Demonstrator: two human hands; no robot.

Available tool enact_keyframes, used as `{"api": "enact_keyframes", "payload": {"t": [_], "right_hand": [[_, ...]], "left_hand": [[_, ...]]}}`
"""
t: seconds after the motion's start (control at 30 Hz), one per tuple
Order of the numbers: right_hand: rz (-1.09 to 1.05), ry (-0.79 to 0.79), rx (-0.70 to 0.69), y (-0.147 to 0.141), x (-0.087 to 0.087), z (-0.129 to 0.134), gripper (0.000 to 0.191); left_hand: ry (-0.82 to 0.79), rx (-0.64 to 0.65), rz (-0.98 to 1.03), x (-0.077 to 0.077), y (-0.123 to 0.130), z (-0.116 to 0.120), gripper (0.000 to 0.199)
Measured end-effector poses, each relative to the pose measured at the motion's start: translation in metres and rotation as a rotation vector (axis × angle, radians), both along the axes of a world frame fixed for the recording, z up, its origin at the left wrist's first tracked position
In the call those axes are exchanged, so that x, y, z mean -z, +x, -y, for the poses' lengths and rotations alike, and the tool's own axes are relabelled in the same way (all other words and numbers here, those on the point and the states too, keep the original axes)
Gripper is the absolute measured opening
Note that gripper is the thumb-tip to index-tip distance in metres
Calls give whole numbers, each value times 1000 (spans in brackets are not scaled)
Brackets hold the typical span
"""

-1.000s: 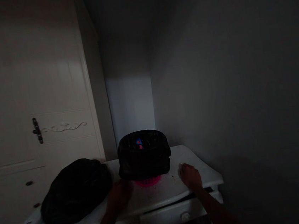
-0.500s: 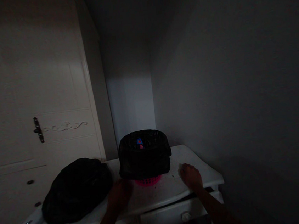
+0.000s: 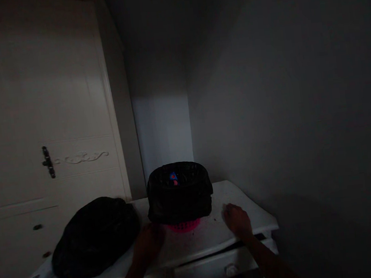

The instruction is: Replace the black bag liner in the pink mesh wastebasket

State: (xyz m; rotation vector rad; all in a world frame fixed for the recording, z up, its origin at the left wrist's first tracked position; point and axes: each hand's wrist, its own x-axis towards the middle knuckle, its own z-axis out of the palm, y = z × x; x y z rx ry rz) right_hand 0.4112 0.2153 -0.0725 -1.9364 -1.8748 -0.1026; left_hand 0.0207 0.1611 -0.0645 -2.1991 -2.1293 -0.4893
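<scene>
A pink basket [image 3: 185, 226] stands on the white dresser top [image 3: 209, 238], with a black plastic bag [image 3: 181, 203] lining it and folded down over its rim. Inside the bag lies a small blue, red and pink item [image 3: 174, 177] whose kind I cannot make out. My left hand [image 3: 149, 242] is low at the basket's left front, between it and another filled black plastic bag [image 3: 96, 239]; its fingers are lost in the dark. To the right of the basket, apart from it, my right hand [image 3: 236, 220] rests at the dresser top with fingers curled; what they hold, if anything, is hidden.
A white door [image 3: 75, 102] with a dark handle [image 3: 48, 162] is at the left. Grey wall [image 3: 269, 117] runs along the right side of the dresser. Below the top's front edge is a drawer with a round knob [image 3: 231, 269]. The room is dim.
</scene>
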Motion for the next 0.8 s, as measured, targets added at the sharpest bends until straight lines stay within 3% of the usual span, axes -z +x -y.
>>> {"api": "enact_keyframes", "payload": {"t": [0.2,0.5,0.8], "right_hand": [[14,10,1,1,5,-4,33],[17,12,-4,-1,-5,4,31],[26,-6,-13,0,-4,3,33]], "left_hand": [[-2,-1,14,-3,2,1,38],[-7,-23,16,-9,5,7,37],[-4,-1,5,-6,3,5,38]]}}
